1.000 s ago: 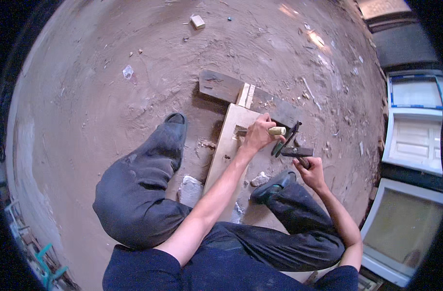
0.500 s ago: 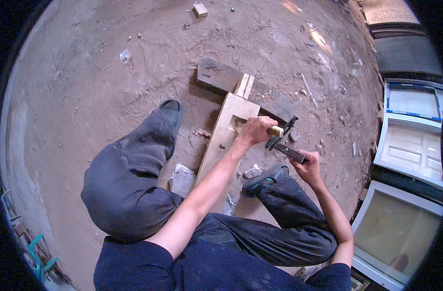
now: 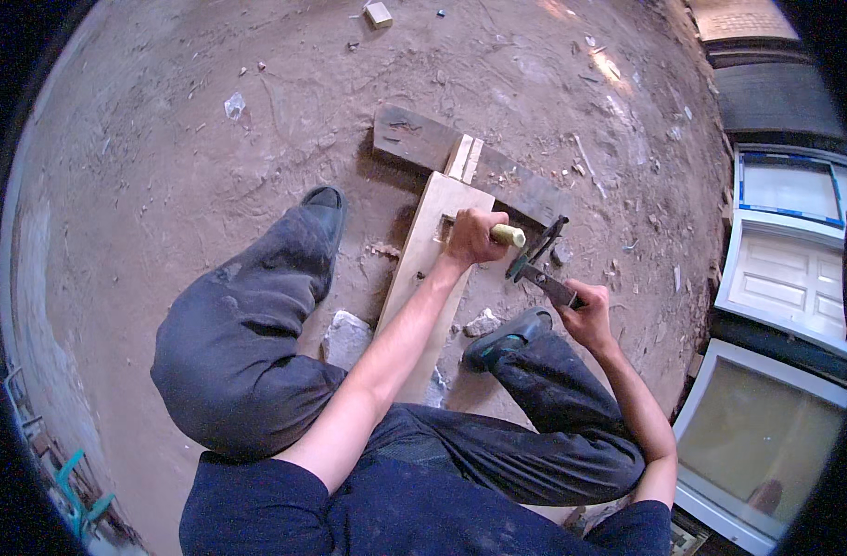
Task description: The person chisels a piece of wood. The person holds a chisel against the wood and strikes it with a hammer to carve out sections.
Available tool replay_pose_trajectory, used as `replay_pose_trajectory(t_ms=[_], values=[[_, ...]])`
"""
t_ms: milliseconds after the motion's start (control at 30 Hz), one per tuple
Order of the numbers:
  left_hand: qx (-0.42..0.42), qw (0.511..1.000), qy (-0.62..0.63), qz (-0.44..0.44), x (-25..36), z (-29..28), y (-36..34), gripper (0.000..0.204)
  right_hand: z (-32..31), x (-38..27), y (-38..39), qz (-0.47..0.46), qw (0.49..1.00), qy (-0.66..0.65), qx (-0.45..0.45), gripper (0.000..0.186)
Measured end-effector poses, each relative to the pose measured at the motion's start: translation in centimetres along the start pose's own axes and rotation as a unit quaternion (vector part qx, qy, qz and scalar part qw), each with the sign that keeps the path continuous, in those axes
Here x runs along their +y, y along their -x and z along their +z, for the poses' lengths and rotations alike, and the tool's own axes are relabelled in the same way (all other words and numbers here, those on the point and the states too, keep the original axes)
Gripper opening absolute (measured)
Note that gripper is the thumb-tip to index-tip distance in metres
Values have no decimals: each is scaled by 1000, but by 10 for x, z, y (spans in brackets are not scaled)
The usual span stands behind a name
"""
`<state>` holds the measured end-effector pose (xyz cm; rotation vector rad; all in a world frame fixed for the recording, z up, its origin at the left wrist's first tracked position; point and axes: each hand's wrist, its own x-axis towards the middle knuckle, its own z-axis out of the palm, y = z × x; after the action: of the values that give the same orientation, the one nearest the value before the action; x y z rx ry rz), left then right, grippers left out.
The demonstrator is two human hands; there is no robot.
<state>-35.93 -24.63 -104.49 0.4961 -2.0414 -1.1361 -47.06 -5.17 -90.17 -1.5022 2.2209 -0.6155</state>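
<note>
My left hand (image 3: pixel 476 237) is closed round the pale yellow-green handle of what looks like a chisel (image 3: pixel 508 235); its blade is hidden by the hand. It sits over a light wooden board (image 3: pixel 425 243) beside a rectangular hole (image 3: pixel 445 228) cut in the board. My right hand (image 3: pixel 585 317) grips the dark handle of a hammer (image 3: pixel 546 282), whose head stands just right of the chisel's handle end, apart from it. The board's far end rests at a dark, weathered plank (image 3: pixel 414 139) lying crosswise, with a short pale wood strip (image 3: pixel 464 157) on it.
My bent legs flank the board, with a sandalled foot (image 3: pixel 323 208) at left and another (image 3: pixel 516 339) at right. A whitish stone block (image 3: pixel 347 339) lies near the board. Wood chips litter the dirt floor (image 3: pixel 256 167). White-framed panels (image 3: pixel 780 278) line the right side.
My left hand has shifted slightly left with the chisel, turning so more of its handle end shows. The gap between that end and the hammer's head has widened; the right hand has barely moved.
</note>
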Motion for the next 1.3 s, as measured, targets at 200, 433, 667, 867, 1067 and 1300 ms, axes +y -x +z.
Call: replay_pose_trajectory(t_ms=[200,433,667,867,1067,1300], values=[[20,999,32,-21,-9,1,-1,15,-3,-25,1,41,988,-138,51,12],[32,999,22,-7,-16,14,0,31,-3,-19,-7,87,988,-126,8,16],[21,999,29,-10,-18,10,1,16,-9,-12,-23,142,970,-195,26,22],[40,998,52,-10,-14,12,-2,18,6,4,-13,20,986,-161,27,13],[63,996,39,-46,-18,3,-4,19,-1,-37,-36,4,992,-126,27,16],[41,996,70,-38,-17,4,-5,16,19,-20,-45,-5,978,-188,90,27]])
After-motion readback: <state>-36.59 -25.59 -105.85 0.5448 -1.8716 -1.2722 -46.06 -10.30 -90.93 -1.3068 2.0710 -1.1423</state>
